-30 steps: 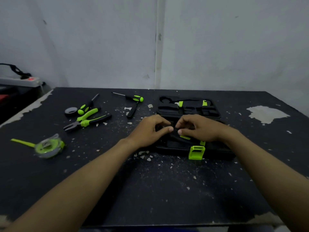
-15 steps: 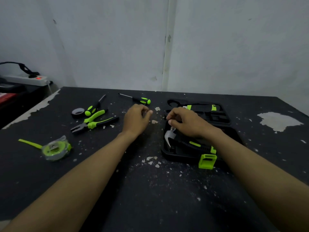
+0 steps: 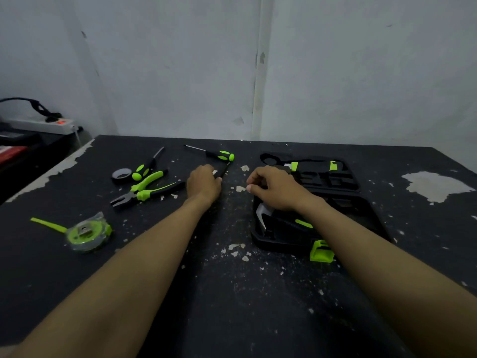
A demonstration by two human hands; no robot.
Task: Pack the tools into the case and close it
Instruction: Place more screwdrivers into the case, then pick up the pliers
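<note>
**Reaching for the next tool while the case is steadied**

Scattered on the surface at far left are the tape measure and pliers, apparently awaiting packing. The left hand is closed around a dark screwdriver, seemingly for lifting. The right hand, fingers curled, is rested on the open case, just right of both hands.

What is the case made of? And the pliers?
The case looks like matte black moulded plastic, with shaped slots. The pliers seem to be dark metal at the nose, with green-and-black grips, probably rubbery plastic; the dim light leaves that open.
</note>
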